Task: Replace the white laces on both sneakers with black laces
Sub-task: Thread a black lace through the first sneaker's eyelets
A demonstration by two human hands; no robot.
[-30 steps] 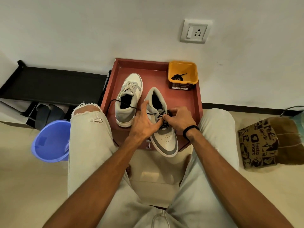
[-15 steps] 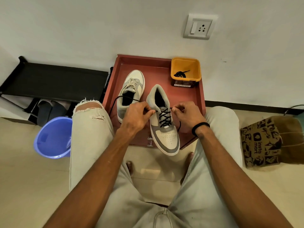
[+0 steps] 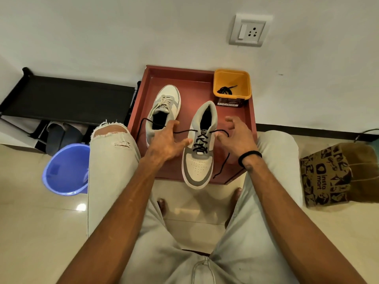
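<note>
Black lace (image 3: pixel 200 143) criss-crosses the front of a grey and cream sneaker (image 3: pixel 200 149) that lies on a dark red worktop (image 3: pixel 184 78) set against a white wall (image 3: pixel 123 31). Its toe points toward the person and hangs over the near edge. One loose end of the lace runs left from the top eyelets, passes under the left hand (image 3: pixel 166 143) and curls past the second sneaker (image 3: pixel 163 111). The other end runs right to the right hand (image 3: pixel 235 138), then drops down beside the shoe to the near edge of the worktop.

The left hand lies spread just left of the laced sneaker, fingers straight and apart, gripping nothing. The right hand is just right of the shoe with fingers loosely curved; its thumb and forefinger sit at the lace end, but a firm pinch cannot be made out. A dark band circles that wrist.

The second sneaker sits farther back and to the left, toe toward the wall, with white laces (image 3: pixel 162 102). At the far right corner stands a yellow tub (image 3: pixel 231 93) holding another black lace. On the floor, a blue bucket (image 3: pixel 65 171) stands to the left, a printed paper bag (image 3: pixel 336 175) to the right, and a black rack (image 3: pixel 65 99) runs along the wall at far left.
</note>
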